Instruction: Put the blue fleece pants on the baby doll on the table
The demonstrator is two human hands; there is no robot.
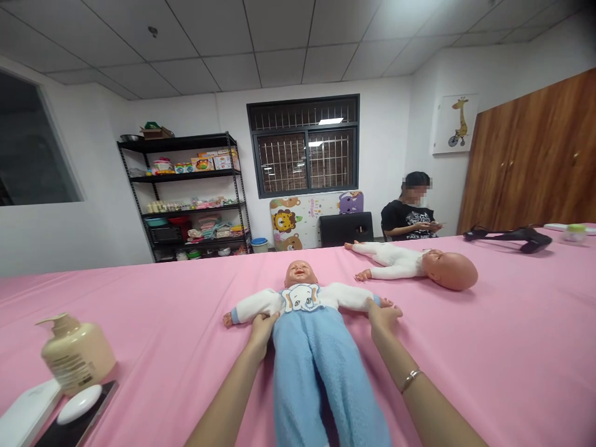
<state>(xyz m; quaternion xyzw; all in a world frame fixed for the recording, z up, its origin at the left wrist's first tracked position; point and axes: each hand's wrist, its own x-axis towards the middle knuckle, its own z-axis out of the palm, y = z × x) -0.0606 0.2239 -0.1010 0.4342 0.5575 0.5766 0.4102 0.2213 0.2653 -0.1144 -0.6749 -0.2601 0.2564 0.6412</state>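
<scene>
A baby doll (307, 323) in a white top with an elephant print and light blue trousers lies on its back on the pink sheet (488, 347), head away from me. My left hand (262, 328) rests on the doll's side under its arm, fingers on the white sleeve. My right hand (382, 315) touches the doll's other arm near its wrist. A silver bracelet (410, 379) sits on my right forearm. Whether either hand grips the cloth is unclear.
A second doll (419, 266) in white lies further back to the right. A cream pump bottle (77, 354), a white box (25, 413) and a dark tray stand at front left. A black device (512, 236) lies far right. A seated person (412, 211) and shelves (186, 192) are behind.
</scene>
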